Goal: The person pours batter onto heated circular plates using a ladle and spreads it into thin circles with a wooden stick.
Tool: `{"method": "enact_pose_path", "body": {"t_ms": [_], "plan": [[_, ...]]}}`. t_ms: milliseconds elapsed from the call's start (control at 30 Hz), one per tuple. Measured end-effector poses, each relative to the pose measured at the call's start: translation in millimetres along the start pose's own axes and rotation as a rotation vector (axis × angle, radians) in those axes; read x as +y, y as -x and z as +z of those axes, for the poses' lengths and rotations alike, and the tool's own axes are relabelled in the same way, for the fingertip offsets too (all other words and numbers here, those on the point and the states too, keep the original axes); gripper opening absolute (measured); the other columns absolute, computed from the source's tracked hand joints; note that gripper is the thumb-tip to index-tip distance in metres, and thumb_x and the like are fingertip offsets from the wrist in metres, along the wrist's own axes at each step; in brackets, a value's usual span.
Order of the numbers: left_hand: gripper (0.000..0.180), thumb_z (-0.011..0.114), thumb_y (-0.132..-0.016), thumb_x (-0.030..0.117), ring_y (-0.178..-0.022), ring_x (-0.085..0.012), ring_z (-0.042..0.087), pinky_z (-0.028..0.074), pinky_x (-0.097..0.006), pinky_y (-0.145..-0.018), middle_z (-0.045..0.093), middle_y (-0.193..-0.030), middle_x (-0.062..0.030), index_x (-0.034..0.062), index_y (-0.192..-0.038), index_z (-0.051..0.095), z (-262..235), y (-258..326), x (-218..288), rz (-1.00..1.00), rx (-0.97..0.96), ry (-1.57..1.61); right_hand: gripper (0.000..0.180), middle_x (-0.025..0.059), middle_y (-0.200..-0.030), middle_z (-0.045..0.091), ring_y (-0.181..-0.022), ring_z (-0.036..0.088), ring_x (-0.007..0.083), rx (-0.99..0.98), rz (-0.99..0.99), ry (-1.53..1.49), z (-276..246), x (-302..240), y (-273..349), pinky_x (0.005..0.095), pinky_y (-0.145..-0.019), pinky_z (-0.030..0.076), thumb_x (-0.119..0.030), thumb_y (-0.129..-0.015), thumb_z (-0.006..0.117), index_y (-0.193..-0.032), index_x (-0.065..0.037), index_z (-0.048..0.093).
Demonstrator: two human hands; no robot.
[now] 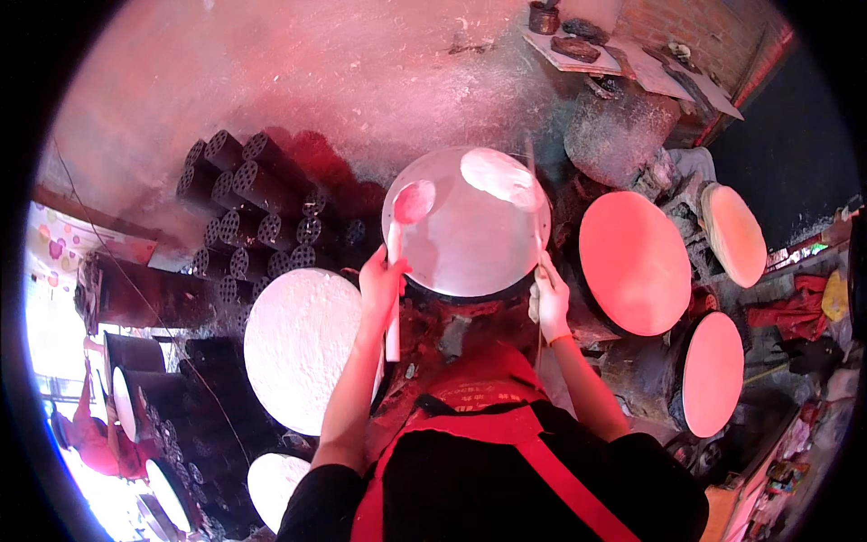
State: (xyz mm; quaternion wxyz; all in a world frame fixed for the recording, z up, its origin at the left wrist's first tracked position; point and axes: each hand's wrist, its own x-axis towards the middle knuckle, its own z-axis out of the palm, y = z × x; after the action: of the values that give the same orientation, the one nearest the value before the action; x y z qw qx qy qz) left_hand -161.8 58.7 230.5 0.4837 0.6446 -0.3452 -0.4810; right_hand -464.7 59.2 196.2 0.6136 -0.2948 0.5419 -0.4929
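In front of me is a round grey griddle (470,244). My left hand (379,282) is closed round the pale handle of a ladle (414,202), whose round pinkish bowl is over the griddle's left part. A patch of white batter (498,177) covers the far right of the plate, reaching toward its rim. At the right edge, my right hand (549,298) grips a long thin stick (531,167) that points away from me along the rim. Whether the stick ends in a blade cannot be made out.
More round griddles stand close by: one coated white (307,348) at left, a reddish one (634,262) at right, and another (713,375) behind it. Black honeycomb coal briquettes (262,185) are stacked against the wall. A person in red (99,443) is at far left.
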Motion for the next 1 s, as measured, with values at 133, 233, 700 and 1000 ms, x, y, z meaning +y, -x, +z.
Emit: {"method": "enact_pose_path", "body": {"t_ms": [133,233,700,1000], "plan": [[0.052,0.048,-0.095,0.009,-0.05,-0.0046,0.041,0.035,-0.018,-0.043,0.054,-0.074,-0.0014,0.0072,-0.143,0.03,-2,70,-4,-0.079,-0.016,0.41,0.038,-0.0065,-0.053,0.032,-0.032,0.029,0.0069,0.038,0.035,0.011,18,17,0,0.0247,-0.029,0.025,-0.022,-0.097,0.047,-0.135,-0.027,0.048],[0.024,0.049,-0.097,0.018,-0.05,-0.0034,0.037,0.03,-0.017,-0.042,0.044,-0.068,0.0039,0.0062,-0.118,0.053,-10,93,-13,-0.217,-0.15,0.582,0.039,-0.007,-0.053,0.031,-0.033,0.027,0.0069,-0.008,0.067,0.075,62,-2,-13,0.0249,-0.03,0.023,-0.025,-0.097,0.049,-0.135,-0.025,0.048],[0.035,0.048,-0.098,0.035,-0.05,-0.0051,0.035,0.03,-0.021,-0.043,0.038,-0.067,0.0034,0.0059,-0.079,0.057,-2,152,-19,-0.212,0.25,0.729,0.04,-0.005,-0.053,0.034,-0.03,0.031,0.0086,-0.07,0.06,0.274,-18,-19,-59,0.0258,-0.027,0.028,-0.015,-0.097,0.044,-0.134,-0.029,0.048],[0.029,0.048,-0.099,0.029,-0.053,-0.0043,0.035,0.031,-0.02,-0.046,0.039,-0.07,0.0038,0.0051,-0.086,0.058,35,186,-37,-0.249,0.461,0.794,0.04,-0.0063,-0.053,0.033,-0.033,0.029,0.007,-0.583,0.28,0.462,21,-63,-46,0.0239,-0.03,0.026,-0.011,-0.094,0.045,-0.13,-0.024,0.054]]}}
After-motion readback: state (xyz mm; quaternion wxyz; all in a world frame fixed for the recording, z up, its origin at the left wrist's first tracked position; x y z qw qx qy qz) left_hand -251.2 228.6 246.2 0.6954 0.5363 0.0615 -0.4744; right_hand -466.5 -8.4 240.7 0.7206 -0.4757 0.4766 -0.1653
